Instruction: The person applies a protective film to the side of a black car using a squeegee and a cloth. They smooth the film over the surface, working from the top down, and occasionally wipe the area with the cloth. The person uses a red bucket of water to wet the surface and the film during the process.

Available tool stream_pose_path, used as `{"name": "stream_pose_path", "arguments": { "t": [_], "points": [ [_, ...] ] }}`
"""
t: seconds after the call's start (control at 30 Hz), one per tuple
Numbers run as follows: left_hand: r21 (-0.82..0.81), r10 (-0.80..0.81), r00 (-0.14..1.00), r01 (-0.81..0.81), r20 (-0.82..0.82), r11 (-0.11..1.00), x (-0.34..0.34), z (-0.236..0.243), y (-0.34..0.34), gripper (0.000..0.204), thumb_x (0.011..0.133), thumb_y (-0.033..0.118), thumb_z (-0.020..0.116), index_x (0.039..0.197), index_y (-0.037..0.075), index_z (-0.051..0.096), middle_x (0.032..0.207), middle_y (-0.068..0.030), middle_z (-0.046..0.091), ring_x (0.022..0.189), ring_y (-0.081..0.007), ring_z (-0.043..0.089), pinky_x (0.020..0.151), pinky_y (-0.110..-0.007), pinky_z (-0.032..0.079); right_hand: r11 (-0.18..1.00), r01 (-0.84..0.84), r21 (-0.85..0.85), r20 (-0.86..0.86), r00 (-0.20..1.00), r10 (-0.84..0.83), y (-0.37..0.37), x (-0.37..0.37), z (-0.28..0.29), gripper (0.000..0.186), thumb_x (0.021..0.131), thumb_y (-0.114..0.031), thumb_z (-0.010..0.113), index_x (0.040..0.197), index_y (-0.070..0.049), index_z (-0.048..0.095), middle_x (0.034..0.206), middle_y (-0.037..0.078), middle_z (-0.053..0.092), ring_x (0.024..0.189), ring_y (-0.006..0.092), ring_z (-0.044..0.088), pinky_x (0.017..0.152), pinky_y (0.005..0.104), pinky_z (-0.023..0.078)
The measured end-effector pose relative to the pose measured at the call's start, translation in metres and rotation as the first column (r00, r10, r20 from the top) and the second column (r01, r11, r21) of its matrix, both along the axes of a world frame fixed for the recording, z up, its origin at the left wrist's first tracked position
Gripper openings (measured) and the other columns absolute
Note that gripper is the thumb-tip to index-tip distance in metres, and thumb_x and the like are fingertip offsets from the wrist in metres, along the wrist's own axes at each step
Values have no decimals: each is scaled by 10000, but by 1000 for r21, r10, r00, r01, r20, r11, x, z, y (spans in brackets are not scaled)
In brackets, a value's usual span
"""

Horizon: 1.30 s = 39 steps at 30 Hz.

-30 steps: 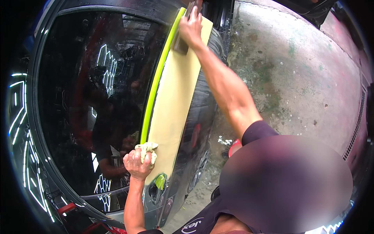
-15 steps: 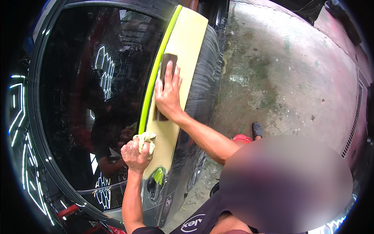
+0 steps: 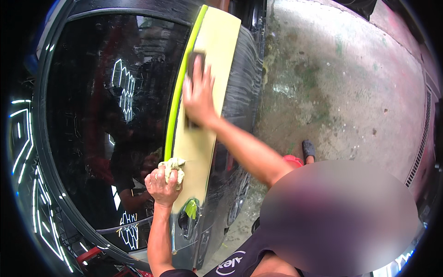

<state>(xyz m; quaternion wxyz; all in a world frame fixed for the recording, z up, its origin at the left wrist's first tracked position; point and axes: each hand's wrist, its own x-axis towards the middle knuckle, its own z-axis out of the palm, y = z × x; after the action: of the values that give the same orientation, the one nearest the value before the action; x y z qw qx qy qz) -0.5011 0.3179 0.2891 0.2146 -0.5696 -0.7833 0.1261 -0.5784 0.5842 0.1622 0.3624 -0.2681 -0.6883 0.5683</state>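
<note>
My right hand [image 3: 199, 99] lies over a long dark sanding block [image 3: 197, 57], fingers stretched along it and blurred by motion. The block rests on a pale yellow coated car door panel [image 3: 226, 37], close to the bright green tape [image 3: 172, 111] along the window edge. Lower down, my left hand [image 3: 161, 188] is closed round a crumpled cream cloth [image 3: 173, 165], at the near end of the tape. Part of the cloth is hidden by the fingers. Below that hand sits the door handle recess [image 3: 186, 220] with a scrap of green tape [image 3: 191, 208] on it.
Dark window glass [image 3: 92, 138] fills the left side and reflects hexagonal lights. Right of the yellow strip, the lower door [image 3: 242, 74] is dark with whitish smears. Stained concrete floor [image 3: 341, 92] lies further right, with my dark shoe [image 3: 308, 148] on it and a drain grate [image 3: 420, 138] beyond.
My right hand and the sanding block have slid farther up the yellow panel. My left hand stays in nearly the same spot with the cloth. The whole view has shifted slightly.
</note>
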Motion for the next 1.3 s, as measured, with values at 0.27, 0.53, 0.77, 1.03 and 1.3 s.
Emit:
{"name": "stream_pose_path", "arguments": {
  "t": [0.27,0.53,0.77,1.03,1.3],
  "points": [
    [5,-25,999,25,22,1000,-8,-10,15,383,819,240,806,1138,176,603,1176,-149,659,1010,-339,669,860,-485,485,920,205,335,46,971,-233,117,-63,-38,517,977,-144,551,1442,72,483,1611,452,240,1441,668,300,1140,754,312],
    [6,-8,1000,8,-1,1000,-5,-6,5,397,825,260,803,1159,192,600,1176,-145,658,1004,-340,668,862,-488,488,893,25,449,261,952,-158,139,-80,-32,574,1060,-238,451,1504,123,416,1684,329,213,1485,598,253,1164,795,257],
    [-18,-5,1000,5,-5,1000,-2,-2,1,394,830,252,804,1155,178,595,1165,-146,657,992,-345,673,845,-489,501,999,34,-15,-18,999,-35,7,-9,-10,774,1077,-304,469,1677,32,114,1677,384,186,1563,573,156,1262,670,134],
    [17,-39,999,39,-5,999,-10,-15,13,396,816,261,807,1152,194,607,1159,-154,649,1009,-342,670,848,-486,495,982,141,-122,2,990,-142,250,-88,-78,757,1047,-291,482,1661,33,179,1650,371,265,1496,533,331,1260,590,246],
    [-57,9,1000,-9,-2,998,0,-2,-12,384,827,292,792,1153,198,613,1187,-162,637,1023,-364,658,856,-508,494,999,-45,-17,1,999,45,-3,6,-7,764,1083,-304,447,1687,9,101,1717,312,182,1587,530,117,1287,629,79]
  ]
}}
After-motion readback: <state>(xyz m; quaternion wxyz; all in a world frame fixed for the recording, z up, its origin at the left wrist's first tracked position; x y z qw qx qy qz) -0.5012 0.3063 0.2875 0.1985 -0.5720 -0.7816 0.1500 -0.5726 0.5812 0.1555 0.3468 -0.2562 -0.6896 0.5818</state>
